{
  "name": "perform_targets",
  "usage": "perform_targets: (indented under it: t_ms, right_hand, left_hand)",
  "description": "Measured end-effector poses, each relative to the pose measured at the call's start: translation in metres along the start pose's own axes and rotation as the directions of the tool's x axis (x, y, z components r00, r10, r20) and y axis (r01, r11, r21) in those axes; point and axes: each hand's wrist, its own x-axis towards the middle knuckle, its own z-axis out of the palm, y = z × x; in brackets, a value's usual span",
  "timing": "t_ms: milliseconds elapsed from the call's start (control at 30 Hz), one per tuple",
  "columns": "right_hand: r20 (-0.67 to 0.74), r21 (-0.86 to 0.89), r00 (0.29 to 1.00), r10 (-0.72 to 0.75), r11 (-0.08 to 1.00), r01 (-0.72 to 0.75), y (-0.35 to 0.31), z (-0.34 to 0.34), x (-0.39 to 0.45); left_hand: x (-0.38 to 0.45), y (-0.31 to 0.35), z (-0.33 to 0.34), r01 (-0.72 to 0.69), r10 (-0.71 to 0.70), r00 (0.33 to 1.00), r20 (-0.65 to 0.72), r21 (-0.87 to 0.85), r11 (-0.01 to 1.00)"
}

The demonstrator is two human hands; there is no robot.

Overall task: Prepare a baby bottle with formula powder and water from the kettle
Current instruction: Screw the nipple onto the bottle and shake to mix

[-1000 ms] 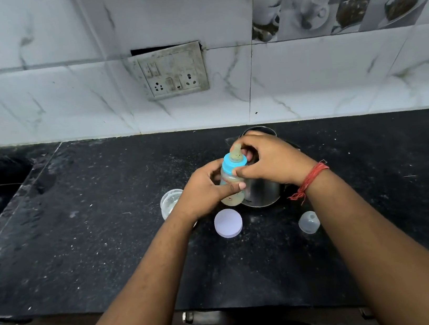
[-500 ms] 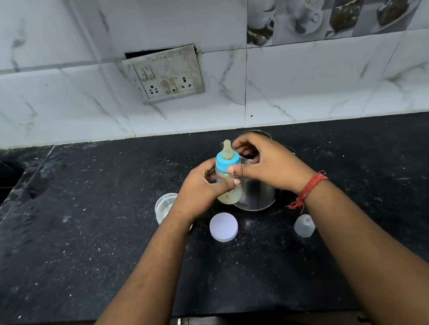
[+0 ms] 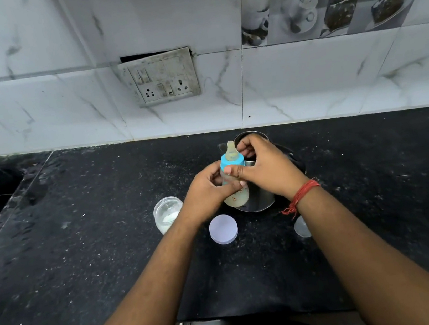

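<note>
Holding the clear baby bottle with blue collar (image 3: pixel 234 187) upright above the black stone desk (image 3: pixel 82 249), we note our left hand (image 3: pixel 206 193) grasping its body, right hand (image 3: pixel 264 172) pinching the collar, steel kettle (image 3: pixel 261 197) directly behind.

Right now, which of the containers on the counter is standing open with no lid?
The small clear jar of white powder, left of the hands. Its lilac lid lies flat on the counter beside it, while the baby bottle wears its blue teat collar.
</note>
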Motion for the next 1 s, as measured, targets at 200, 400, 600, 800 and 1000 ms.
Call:
perform_targets:
  t_ms: [200, 400, 600, 800, 1000]
  right_hand:
    - [0.122, 0.181, 0.992, -0.011, 0.984, -0.011, 0.005, -0.011, 0.003]
    - [-0.14, 0.008, 0.988, 0.068, 0.998, -0.067, -0.002, 0.008, 0.002]
    - [0.059, 0.231, 0.998, 0.021, 0.972, -0.034, 0.003, -0.008, 0.007]
    - [0.156, 0.163, 0.987, -0.033, 0.987, 0.007, -0.002, -0.024, 0.008]
    - [-0.094, 0.112, 0.995, 0.029, 0.994, -0.019, -0.016, -0.005, 0.005]
  left_hand:
    - [0.004, 0.006, -0.002, 0.02, -0.019, 0.999, 0.037, -0.03, 0.999]
    - [0.004, 0.01, 0.013, -0.056, 0.088, 0.984, -0.156, 0.196, 0.979]
    - [0.006, 0.017, 0.004, -0.004, 0.004, 1.0, -0.003, 0.002, 1.0]
    - [0.006, 0.022, 0.0, -0.019, 0.019, 0.998, 0.065, 0.011, 1.0]
    - [0.003, 0.024, 0.012, -0.152, 0.219, 0.963, -0.159, 0.352, 0.924]
